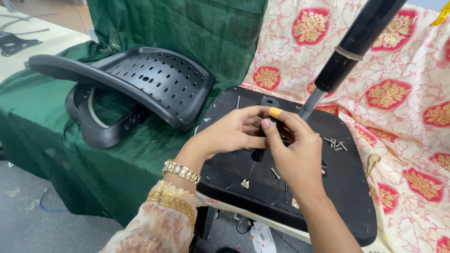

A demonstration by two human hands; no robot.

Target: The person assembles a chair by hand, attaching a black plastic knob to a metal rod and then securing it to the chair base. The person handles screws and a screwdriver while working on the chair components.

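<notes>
two hands (262,136), one chair backrest (154,84)

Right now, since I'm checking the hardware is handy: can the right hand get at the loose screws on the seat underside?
Probably yes. The screws lie bare on the black seat base just beside the right hand, nothing covering them; that hand is occupied with a small black part, though.

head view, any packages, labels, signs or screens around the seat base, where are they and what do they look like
White paper leaflet or flat pack: on the floor below the near edge of the black upturned seat base, crumpled rectangle, white with small dark and red print.
Small gold triangular tags: two on the seat base near its front edge, below the hands, shiny gold.
No signs or screens in view.
</notes>
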